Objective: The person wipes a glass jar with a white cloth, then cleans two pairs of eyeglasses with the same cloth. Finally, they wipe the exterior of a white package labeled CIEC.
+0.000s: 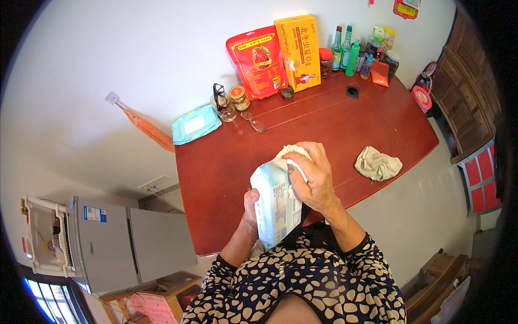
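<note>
My left hand (250,209) grips a light blue and white soft pack (276,202), like a pack of wipes, along its left side. The pack is tilted on edge in front of my body, above the near side of the table. My right hand (315,181) is closed on a crumpled off-white cloth or wipe (291,151), thumb and fingers pinching it against the pack's upper end. Whether the white piece comes out of the pack is hidden by my fingers. A crumpled greyish cloth (377,163) lies on the table to the right.
Along the far edge of the red-brown table (334,129) stand a red bag (258,62), a yellow box (299,51), several jars and green bottles (352,58). A turquoise wipes pack (196,125) and eyeglasses (253,122) lie at the far left. A grey fridge (108,243) stands left.
</note>
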`<action>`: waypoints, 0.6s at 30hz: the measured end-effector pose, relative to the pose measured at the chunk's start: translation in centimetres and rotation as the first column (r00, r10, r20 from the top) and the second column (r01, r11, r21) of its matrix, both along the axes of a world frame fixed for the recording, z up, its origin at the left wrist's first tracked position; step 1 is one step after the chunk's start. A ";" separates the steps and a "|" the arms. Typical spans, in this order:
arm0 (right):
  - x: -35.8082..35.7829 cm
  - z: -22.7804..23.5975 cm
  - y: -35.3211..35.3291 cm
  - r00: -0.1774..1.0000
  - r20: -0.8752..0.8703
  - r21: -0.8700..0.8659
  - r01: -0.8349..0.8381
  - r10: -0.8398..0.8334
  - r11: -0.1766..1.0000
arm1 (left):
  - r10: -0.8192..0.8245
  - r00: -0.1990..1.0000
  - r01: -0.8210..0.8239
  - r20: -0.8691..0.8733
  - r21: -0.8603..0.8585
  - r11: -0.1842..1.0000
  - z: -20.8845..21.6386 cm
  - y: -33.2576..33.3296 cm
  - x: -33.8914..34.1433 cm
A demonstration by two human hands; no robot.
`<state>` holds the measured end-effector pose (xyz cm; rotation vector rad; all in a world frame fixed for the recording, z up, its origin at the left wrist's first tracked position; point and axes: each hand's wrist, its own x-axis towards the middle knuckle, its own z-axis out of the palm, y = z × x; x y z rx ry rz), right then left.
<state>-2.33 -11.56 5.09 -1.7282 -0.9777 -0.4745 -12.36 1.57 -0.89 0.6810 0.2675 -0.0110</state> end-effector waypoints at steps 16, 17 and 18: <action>-1.3 -4.0 1.1 0.887 -0.431 0.174 -0.098 0.165 0.980 | 0.262 0.965 -0.261 0.023 -0.059 0.964 -0.1 0.4 1.2; -1.8 -3.6 0.9 0.882 -0.429 0.143 -0.147 0.195 0.979 | 0.264 0.964 -0.259 0.027 -0.125 0.958 0.1 0.6 1.5; -2.1 -3.8 0.8 0.883 -0.417 0.140 -0.171 0.215 0.975 | 0.276 0.961 -0.267 0.026 -0.178 0.947 0.5 0.6 1.8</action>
